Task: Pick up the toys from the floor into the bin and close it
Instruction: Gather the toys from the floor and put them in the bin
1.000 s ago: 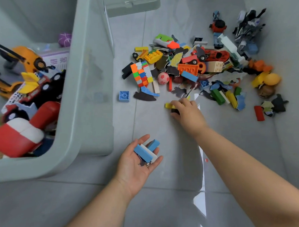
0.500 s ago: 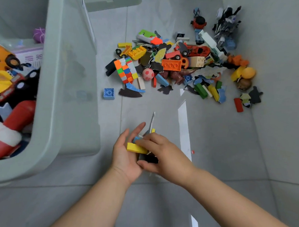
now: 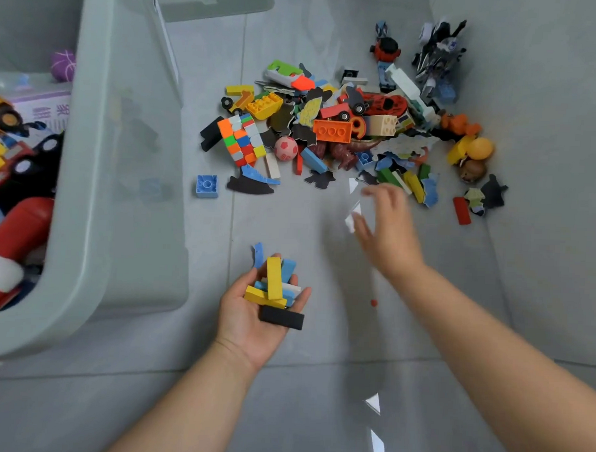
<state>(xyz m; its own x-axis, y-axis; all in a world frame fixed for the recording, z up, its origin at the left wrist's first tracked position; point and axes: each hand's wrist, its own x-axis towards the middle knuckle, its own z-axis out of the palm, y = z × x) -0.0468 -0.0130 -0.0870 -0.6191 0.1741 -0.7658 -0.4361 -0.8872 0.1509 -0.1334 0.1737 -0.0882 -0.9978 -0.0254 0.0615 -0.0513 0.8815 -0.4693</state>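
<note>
A pile of toys [image 3: 342, 125] lies on the grey floor: bricks, a cube puzzle [image 3: 242, 139], a pink ball [image 3: 286, 148], a red car [image 3: 384, 105], puzzle pieces. The pale green bin [image 3: 96, 189] stands at left with several toys inside. My left hand [image 3: 255, 312] is palm up, cupping a stack of blocks [image 3: 275, 286], yellow, blue, white and black. My right hand [image 3: 388, 226] hovers blurred near the pile's front edge, fingers spread, holding nothing.
The bin's lid [image 3: 211, 0] lies on the floor at the top, behind the bin. A lone blue brick [image 3: 207, 186] sits between bin and pile. A robot figure [image 3: 437, 57] stands at the far right. Bare floor spreads below my hands.
My right hand picked a yellow block and a black one from the pile's edge, laid them on the stack in my left palm, then swung back toward the pile empty.
</note>
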